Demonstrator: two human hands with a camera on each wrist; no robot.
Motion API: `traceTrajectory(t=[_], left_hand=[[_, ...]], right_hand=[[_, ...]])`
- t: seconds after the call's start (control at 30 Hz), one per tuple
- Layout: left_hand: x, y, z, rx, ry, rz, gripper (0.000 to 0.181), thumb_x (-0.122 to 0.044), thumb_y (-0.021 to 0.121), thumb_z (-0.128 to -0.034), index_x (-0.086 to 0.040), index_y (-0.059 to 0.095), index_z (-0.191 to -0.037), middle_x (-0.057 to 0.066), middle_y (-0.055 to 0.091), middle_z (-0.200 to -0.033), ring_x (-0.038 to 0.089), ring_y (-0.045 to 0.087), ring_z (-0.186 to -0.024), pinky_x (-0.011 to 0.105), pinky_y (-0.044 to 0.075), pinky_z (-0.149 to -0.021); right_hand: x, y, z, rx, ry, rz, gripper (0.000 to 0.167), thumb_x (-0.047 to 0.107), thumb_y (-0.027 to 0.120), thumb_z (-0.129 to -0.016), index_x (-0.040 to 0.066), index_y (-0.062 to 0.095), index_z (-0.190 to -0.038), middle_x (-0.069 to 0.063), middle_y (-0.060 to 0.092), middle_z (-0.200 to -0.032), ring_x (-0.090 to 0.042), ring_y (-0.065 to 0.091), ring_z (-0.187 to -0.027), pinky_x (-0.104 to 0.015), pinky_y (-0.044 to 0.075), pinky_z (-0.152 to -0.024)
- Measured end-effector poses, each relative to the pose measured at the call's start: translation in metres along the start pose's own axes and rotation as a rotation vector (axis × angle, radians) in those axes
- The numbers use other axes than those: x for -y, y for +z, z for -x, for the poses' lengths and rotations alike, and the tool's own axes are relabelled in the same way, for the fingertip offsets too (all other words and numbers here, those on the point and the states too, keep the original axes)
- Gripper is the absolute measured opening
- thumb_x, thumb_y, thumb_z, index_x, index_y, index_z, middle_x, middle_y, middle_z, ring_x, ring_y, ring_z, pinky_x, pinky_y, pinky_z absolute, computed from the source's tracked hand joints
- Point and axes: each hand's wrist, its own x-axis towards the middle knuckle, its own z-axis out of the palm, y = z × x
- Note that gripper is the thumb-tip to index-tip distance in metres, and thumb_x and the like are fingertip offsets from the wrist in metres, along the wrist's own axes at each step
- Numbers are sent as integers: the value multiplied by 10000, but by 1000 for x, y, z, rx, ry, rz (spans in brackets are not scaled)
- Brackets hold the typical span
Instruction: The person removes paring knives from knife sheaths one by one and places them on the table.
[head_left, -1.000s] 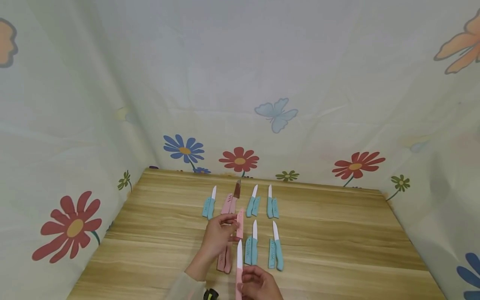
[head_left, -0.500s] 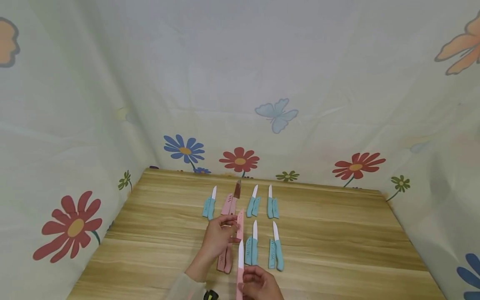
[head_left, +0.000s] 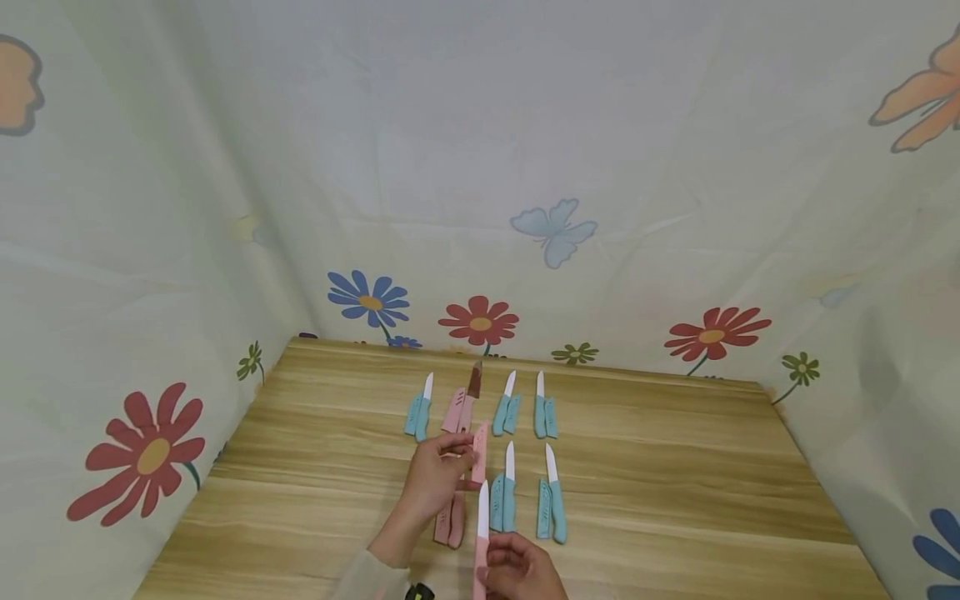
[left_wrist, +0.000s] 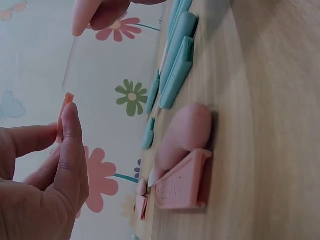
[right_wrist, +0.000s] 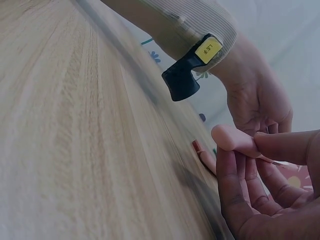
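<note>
My left hand [head_left: 429,479] pinches a pink blade sheath [head_left: 480,450] between thumb and fingers, raised above the table. Below it in the head view, my right hand [head_left: 525,571] grips the pink handle of a paring knife [head_left: 482,554] with a white blade. The blade points away from me, its tip close to the near end of the sheath. A small gap shows between the blade [left_wrist: 71,62] and the sheath [left_wrist: 63,117] in the left wrist view. Under my left forearm lies another pink knife [head_left: 455,525] beside its sheath, partly hidden.
Several teal knives [head_left: 558,508] with white blades lie in two rows on the wooden table [head_left: 675,467], each beside a teal sheath [head_left: 543,508]. A pink knife with a dark brown blade [head_left: 475,382] lies in the far row. Flowered curtains [head_left: 637,208] enclose the table.
Both hands stay nearly in place with the same things in them. The knife tip has shifted very slightly to the right relative to the sheath.
</note>
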Motion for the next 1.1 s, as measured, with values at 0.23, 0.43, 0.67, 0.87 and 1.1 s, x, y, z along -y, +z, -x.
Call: traceTrajectory(t=[0.23, 0.43, 0.67, 0.87, 1.1], left_hand=[[6, -8, 1, -22, -23, -30, 272, -25, 678, -968, 43, 680, -1231, 153, 610, -1027, 177, 677, -743, 413, 664, -673], [9, -21, 7, -19, -22, -93, 300, -61, 687, -964, 31, 676, -1249, 143, 628, -1006, 203, 701, -640, 385, 655, -631], [14, -42, 12, -24, -18, -189, 281, -65, 678, -961, 7, 687, -1233, 144, 657, -988, 197, 715, -655, 375, 649, -606], [16, -58, 18, -14, -2, -303, 270, -62, 682, -955, 1, 692, -1217, 131, 682, -979, 169, 703, -684, 370, 642, -577], [11, -70, 29, -47, -3, -505, 254, -93, 698, -938, -48, 716, -1187, 46, 702, -909, 158, 652, -546, 286, 559, -471]], right_hand=[[-1, -2, -2, -6, -6, 0, 422, 29, 748, -857, -105, 595, -1227, -22, 692, -943, -141, 698, -803, -347, 644, -732], [1, -1, -4, -27, 24, 20, 442, 70, 706, -933, -66, 542, -1320, -14, 730, -929, -137, 706, -758, -323, 636, -684], [10, 5, -6, -22, 27, -19, 523, 147, 672, -1000, -23, 453, -1443, -101, 769, -1019, -161, 727, -714, -353, 647, -640], [16, 18, -10, -49, -8, -19, 583, 148, 690, -993, -48, 438, -1482, -105, 757, -1005, -159, 711, -633, -349, 645, -613], [18, 29, -24, -67, -55, 15, 708, -11, 716, -878, -73, 424, -1520, -165, 737, -1096, -167, 703, -747, -332, 643, -644]])
